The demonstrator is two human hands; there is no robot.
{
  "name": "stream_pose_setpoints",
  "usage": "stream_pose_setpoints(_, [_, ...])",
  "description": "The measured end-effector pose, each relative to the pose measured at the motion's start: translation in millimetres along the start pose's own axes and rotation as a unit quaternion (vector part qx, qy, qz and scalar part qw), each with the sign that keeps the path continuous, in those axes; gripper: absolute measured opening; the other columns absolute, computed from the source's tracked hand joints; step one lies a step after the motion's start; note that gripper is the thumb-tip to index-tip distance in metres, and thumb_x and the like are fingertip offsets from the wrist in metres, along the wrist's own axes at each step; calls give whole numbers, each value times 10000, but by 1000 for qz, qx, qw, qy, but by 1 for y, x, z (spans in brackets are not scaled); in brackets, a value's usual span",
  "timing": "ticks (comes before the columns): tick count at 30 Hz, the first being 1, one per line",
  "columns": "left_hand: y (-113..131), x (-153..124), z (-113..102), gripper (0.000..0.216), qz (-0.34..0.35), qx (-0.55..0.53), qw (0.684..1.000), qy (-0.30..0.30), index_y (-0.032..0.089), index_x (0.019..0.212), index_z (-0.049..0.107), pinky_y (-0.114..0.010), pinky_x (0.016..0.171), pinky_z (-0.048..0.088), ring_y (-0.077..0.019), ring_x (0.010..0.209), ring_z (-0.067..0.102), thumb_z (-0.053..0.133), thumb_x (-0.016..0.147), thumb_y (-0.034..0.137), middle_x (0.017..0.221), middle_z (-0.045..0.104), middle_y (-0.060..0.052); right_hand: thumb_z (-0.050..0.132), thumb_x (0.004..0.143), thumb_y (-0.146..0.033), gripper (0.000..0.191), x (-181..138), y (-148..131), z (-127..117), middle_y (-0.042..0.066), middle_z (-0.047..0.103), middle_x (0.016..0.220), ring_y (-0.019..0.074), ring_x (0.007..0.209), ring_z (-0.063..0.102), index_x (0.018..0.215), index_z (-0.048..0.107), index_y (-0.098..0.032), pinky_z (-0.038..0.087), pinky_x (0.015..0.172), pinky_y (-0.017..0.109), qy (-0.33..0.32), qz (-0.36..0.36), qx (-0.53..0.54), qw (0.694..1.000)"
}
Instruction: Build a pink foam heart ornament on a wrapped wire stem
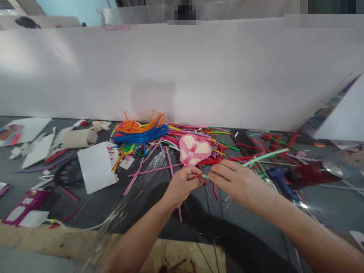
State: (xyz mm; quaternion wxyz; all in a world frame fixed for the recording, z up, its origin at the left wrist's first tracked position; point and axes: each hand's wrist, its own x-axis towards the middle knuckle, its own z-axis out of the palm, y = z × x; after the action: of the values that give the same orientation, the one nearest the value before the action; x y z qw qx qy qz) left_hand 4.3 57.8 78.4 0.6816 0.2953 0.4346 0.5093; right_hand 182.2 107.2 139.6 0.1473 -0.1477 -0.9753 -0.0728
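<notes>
A green stem (pixel 205 176) is pinched by the left hand (pixel 183 184) and the right hand (pixel 237 180), fingertips nearly together above the table (pixel 166 227), apparently so its small end is steadied from both sides. The heart (pixel 200 151) is left just beyond, seemingly within easy reach.

Beyond the fingers (pixel 221 177), a pink-and-cream heart-shaped piece (pixel 188 146), heaped coloured pipe cleaners (pixel 153 134) and a tall white panel (pixel 216 76) stand in the way. Thin silvery strands (pixel 125 203) obstruct the left; the shadowed dark grey desk (pixel 247 235) nearer in offers room.
</notes>
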Motion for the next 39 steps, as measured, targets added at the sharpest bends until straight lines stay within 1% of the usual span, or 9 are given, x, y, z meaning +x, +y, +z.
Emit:
stream_pose_setpoints(8, [1,-2,2,260,21,0,1000,13,131,740,610,-194,640,475,-95,619,638,803,611,249,632,683,6,446,865,-104,199,-2,1,-2,85,646,819,197,760,546,868,642,-139,442,682,315,-16,-14,19,1000])
stream_pose_setpoints(16, [5,-3,7,303,20,25,999,24,129,673,594,-180,565,430,-72,535,570,839,530,236,584,638,31,477,885,-161,157,4,3,-5,53,657,792,190,765,542,871,633,-165,370,677,314,11,-35,10,999])
stream_pose_setpoints(20, [6,-4,10,247,53,52,997,3,131,649,607,-214,621,448,-99,595,584,811,578,251,609,640,19,507,868,-159,122,17,10,-3,36,666,807,168,760,556,850,627,-176,365,697,297,11,-46,49,998])
stream_pose_setpoints(23, [7,-5,13,228,64,54,996,-12,133,653,618,-250,679,460,-127,646,607,793,606,271,644,659,2,523,843,-147,115,25,13,0,28,666,786,147,706,565,814,629,-180,365,663,272,-18,-3,86,996])
stream_pose_setpoints(26, [6,-6,14,259,51,38,998,4,136,658,613,-266,692,465,-143,651,625,813,570,275,637,664,1,518,838,-158,140,29,12,1,14,663,731,123,633,559,768,637,-181,342,575,236,-66,85,145,984])
stream_pose_setpoints(29, [3,-7,13,281,33,20,999,13,137,648,594,-259,676,463,-148,645,641,822,553,270,612,670,-4,520,821,-187,168,32,12,2,-16,639,633,92,523,510,706,642,-187,309,499,206,-100,203,231,946])
stream_pose_setpoints(33, [1,-9,12,256,27,36,998,33,131,651,598,-217,607,440,-124,604,633,809,579,257,610,689,-18,532,792,-285,170,31,21,7,-28,608,539,93,463,508,715,647,-185,329,441,184,-172,306,384,854])
stream_pose_setpoints(35, [1,-10,12,248,27,45,998,43,130,656,608,-208,591,439,-117,592,632,807,581,255,620,700,-25,539,782,-333,195,30,28,12,-28,598,512,96,441,507,719,637,-176,344,414,182,-214,322,451,804])
stream_pose_setpoints(39, [4,-12,14,229,26,59,997,46,130,670,619,-218,625,468,-131,630,659,797,600,257,651,722,-44,601,736,-342,201,28,40,23,-25,614,533,70,431,501,664,611,-154,363,420,168,-258,297,574,718])
